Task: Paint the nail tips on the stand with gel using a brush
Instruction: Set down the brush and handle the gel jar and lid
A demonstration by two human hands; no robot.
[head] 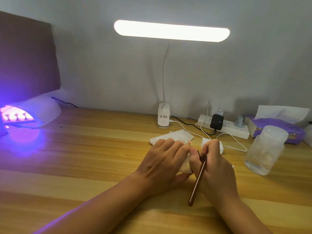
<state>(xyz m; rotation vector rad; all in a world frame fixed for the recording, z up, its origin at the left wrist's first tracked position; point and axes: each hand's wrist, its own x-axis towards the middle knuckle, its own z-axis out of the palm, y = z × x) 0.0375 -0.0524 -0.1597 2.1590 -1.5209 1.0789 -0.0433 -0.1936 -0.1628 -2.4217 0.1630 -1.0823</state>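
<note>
The nail tips (185,142) show only as small pink specks between the two hands, above a white tissue (172,137) on the counter (101,157); their stand is hidden. The right hand (214,168) pinches the brush (197,181), its bristles out of sight. The left hand (165,159) lies flat, fingers relaxed, steadying. With the tips crowded, a slipped stroke could smear gel onto skin or tissue.
</note>
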